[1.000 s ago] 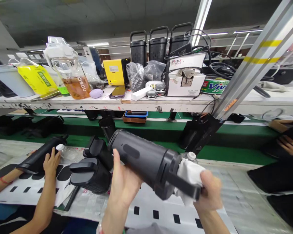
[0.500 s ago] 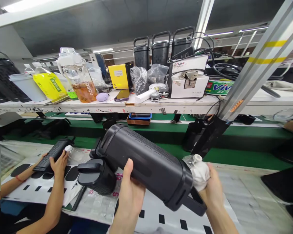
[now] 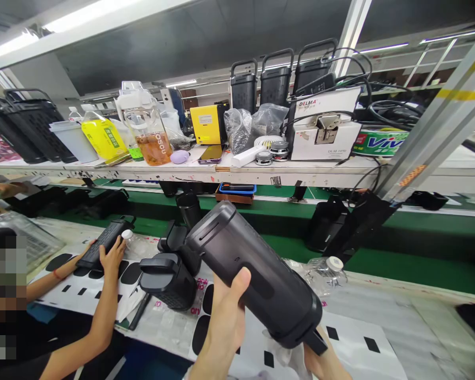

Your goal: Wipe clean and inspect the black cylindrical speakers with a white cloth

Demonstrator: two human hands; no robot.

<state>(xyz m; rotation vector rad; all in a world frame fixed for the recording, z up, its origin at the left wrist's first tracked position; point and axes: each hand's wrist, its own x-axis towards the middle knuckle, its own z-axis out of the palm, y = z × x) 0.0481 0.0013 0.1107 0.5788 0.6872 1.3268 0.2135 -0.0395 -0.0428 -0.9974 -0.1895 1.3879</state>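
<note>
The black case (image 3: 257,274) is held tilted above the counter (image 3: 388,301), at the lower centre of the frame. The left hand (image 3: 225,322) clasps its side, thumb on top; the right hand (image 3: 320,361) is at the handle end, too hidden to tell whether it grips. The case appears assembled, with its handle (image 3: 315,342) on; any finished or remaining work cannot be told. A similar case (image 3: 169,285) stands left of centre.
</note>
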